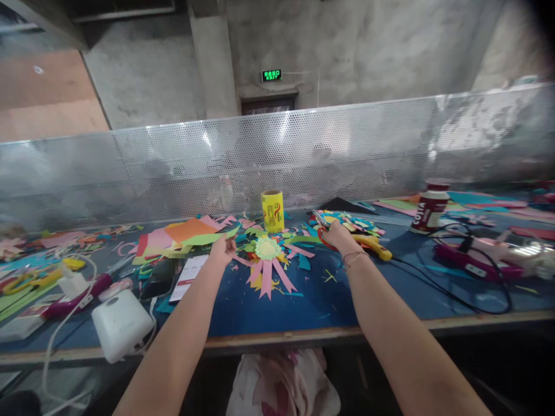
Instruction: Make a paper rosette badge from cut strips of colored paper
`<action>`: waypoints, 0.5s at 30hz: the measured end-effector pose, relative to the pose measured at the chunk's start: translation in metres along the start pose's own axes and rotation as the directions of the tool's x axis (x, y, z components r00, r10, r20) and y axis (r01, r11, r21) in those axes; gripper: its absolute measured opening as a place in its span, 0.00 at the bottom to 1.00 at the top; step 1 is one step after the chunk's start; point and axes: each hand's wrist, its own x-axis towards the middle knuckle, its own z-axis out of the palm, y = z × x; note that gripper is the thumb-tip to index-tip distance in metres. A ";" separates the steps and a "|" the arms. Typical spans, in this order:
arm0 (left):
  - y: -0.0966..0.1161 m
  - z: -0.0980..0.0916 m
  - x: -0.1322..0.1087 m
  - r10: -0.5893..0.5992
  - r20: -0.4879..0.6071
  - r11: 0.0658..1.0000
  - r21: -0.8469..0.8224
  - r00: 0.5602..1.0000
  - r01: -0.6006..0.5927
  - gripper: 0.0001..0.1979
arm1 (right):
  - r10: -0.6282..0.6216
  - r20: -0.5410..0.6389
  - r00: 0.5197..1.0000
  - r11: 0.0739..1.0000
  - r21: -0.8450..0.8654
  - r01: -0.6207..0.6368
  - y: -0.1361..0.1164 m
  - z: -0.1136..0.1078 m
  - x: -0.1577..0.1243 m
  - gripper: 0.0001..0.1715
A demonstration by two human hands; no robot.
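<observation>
My left hand (pixel 224 249) is closed at the edge of a light green paper sheet (pixel 203 238), its fingers pinching it. My right hand (pixel 339 238) is closed around scissors (pixel 322 231) with a red handle, the blades pointing away from me. Between the hands lies a paper rosette (pixel 267 247) with a pale green, ruffled centre and pink paper strips (pixel 266 280) fanning toward me. Behind it stands a yellow tape roll (pixel 272 211) upright. A yellow-handled glue gun (pixel 372 246) with a black cord lies just beyond my right wrist.
Orange paper (pixel 187 230) and coloured scraps cover the table's back. A phone (pixel 189 278), a white charger box (pixel 122 325) and a purple power strip (pixel 80 297) sit left. A Costa bottle (pixel 430 207) and black cable (pixel 459 306) are right. A perforated metal screen (pixel 269 153) runs behind.
</observation>
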 end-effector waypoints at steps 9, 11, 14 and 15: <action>-0.020 0.003 0.001 0.225 0.417 0.608 0.646 0.880 -0.462 0.07 | -0.278 0.005 0.960 0.960 -0.025 0.278 -0.029 0.006 -0.015 0.25; -0.026 0.003 0.004 0.331 0.500 0.439 0.669 0.800 -0.600 0.09 | -0.321 0.000 0.947 0.946 -0.043 0.321 -0.031 0.014 -0.017 0.26; -0.034 0.000 0.008 0.352 0.539 0.324 0.697 0.765 -0.640 0.17 | -0.364 0.024 0.931 0.929 -0.063 0.365 -0.032 0.025 -0.018 0.25; -0.036 -0.001 0.009 0.329 0.541 0.307 0.714 0.774 -0.629 0.20 | -0.380 0.032 0.924 0.922 -0.070 0.382 -0.032 0.027 -0.019 0.24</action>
